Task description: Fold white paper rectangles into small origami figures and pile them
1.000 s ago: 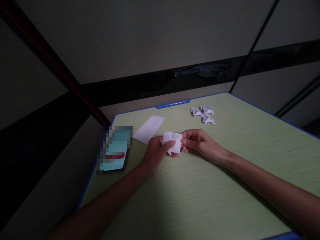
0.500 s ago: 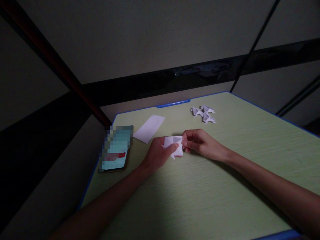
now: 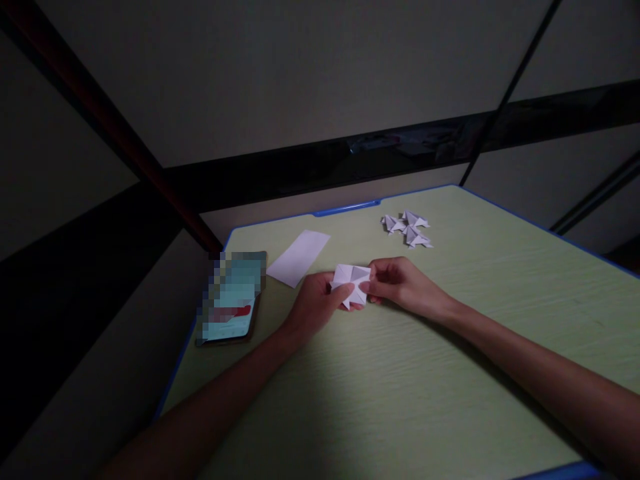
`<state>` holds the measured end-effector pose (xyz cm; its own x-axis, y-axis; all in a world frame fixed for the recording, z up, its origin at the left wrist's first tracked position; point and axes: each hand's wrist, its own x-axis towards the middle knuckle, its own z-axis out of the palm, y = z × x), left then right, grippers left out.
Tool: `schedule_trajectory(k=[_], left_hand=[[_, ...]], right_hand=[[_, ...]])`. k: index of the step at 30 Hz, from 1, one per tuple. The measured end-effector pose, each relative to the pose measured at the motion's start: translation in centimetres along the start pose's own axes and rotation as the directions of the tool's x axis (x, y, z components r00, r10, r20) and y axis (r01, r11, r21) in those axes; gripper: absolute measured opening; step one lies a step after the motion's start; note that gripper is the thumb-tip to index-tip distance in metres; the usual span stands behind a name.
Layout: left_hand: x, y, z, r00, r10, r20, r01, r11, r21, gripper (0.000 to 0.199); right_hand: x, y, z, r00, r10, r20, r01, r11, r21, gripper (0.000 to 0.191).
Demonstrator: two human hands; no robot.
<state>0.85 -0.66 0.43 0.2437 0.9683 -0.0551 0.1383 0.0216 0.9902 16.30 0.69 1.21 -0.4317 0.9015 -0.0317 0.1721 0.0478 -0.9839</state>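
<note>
Over the middle of the table, a small white folded paper (image 3: 354,275) is held between both hands. Crease lines and a pointed flap at its lower left show on it. My left hand (image 3: 320,300) is closed on its left side, thumb flat on top and fingers underneath. At the right edge, my right hand (image 3: 395,280) pinches the paper, its thumb on the upper face and the other fingers mostly hidden behind. The two thumb tips lie close together.
A flat white paper sheet (image 3: 300,257) lies beyond my left hand. Left of it, a phone (image 3: 233,300) with a lit, partly blurred screen rests on the green table (image 3: 425,400). Three folded paper figures (image 3: 407,229) sit at the back right. A dark-banded panel wall stands behind.
The folded paper has shifted slightly up and right, with more of its upper face showing. My right thumb has moved onto the paper's face.
</note>
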Motion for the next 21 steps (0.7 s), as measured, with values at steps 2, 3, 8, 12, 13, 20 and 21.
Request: schedule_trajectory(k=[2,3,8,12,13,20,21], left_hand=[[-0.1,0.0,0.1,1.000,0.020,0.003,-0.020,1.000,0.013,0.016],[-0.1,0.0,0.1,1.000,0.027,0.002,-0.027,0.999,0.021,0.015],[-0.2,0.1,0.2,1.000,0.018,-0.006,-0.017,0.998,0.053,0.018],[-0.2,-0.1,0.1,0.999,0.043,0.003,-0.043,0.994,0.098,0.017],[-0.1,-0.2,0.1,0.999,0.043,0.011,-0.044,0.994,0.102,0.018],[0.1,-0.3,-0.2,0.995,0.045,0.085,-0.053,0.994,0.094,0.021],[0.1,-0.2,-0.2,0.996,0.034,0.082,-0.042,0.994,0.100,0.020]], right_hand=[[-0.1,0.0,0.2,1.000,0.000,0.010,0.000,1.000,-0.019,0.018],[-0.1,0.0,0.3,1.000,-0.002,0.016,0.003,1.000,-0.025,0.017],[-0.2,-0.1,0.3,0.999,-0.004,0.047,0.004,1.000,-0.012,0.017],[-0.1,-0.2,0.1,0.996,0.027,0.080,-0.029,0.999,0.031,0.018],[-0.1,-0.2,0.0,0.995,0.026,0.092,-0.030,0.999,0.039,0.018],[0.0,0.0,-0.9,0.976,0.010,0.218,-0.018,0.999,0.036,0.017],[0.0,0.0,-1.0,0.972,0.014,0.233,-0.021,0.999,0.026,0.017]])
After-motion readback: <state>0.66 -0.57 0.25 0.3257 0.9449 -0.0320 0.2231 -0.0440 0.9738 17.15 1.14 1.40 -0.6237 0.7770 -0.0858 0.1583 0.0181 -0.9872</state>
